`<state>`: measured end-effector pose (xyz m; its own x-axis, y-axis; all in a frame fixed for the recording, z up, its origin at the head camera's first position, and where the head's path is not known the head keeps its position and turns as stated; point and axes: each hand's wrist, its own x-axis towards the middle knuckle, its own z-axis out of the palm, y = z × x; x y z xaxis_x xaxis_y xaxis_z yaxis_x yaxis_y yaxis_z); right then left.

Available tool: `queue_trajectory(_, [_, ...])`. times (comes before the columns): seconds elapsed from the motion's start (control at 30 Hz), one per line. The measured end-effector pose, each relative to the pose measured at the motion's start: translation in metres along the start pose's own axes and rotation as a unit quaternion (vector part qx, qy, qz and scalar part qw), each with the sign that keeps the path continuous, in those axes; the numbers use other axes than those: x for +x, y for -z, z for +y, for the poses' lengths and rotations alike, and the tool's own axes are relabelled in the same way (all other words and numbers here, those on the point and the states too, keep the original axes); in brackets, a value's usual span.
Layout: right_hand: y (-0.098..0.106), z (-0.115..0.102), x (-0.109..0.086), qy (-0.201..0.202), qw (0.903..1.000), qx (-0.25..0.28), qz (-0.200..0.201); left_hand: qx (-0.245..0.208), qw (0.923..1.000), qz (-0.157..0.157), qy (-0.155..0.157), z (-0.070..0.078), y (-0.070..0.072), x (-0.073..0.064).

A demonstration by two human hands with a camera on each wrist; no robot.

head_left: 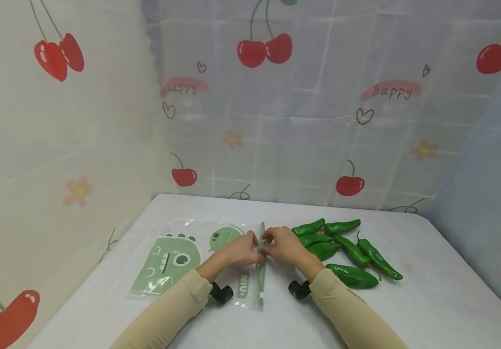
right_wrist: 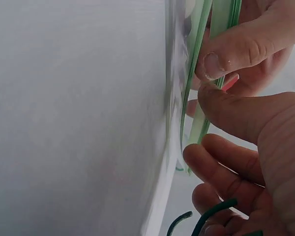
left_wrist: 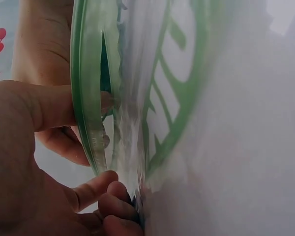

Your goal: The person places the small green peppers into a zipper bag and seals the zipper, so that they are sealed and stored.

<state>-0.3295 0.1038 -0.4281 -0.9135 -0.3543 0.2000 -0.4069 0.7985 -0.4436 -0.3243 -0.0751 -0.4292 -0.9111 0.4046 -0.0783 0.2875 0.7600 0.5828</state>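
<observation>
The bag [head_left: 191, 252], clear, crinkly plastic printed green, lies flat on the bench [head_left: 425, 303] with its mouth to the right, where my left hand's [head_left: 242, 248] fingers pinch one lip of the zip [head_left: 261, 283], thumb tucked into the slit, probably to part it. My right hand [head_left: 284, 246] seems to pinch the strip opposite, how firmly I can't tell; beyond it lie glossy, tapering peppers [head_left: 351, 251], perhaps set there to face the mouth.
</observation>
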Motion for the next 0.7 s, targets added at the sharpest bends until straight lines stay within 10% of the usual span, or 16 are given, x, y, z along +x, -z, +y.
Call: queue_trajectory(0.7, [-0.002,0.0,-0.003,0.033,0.998,0.002,-0.053,-0.052,0.9986,-0.002,-0.004,-0.011,0.004,-0.003])
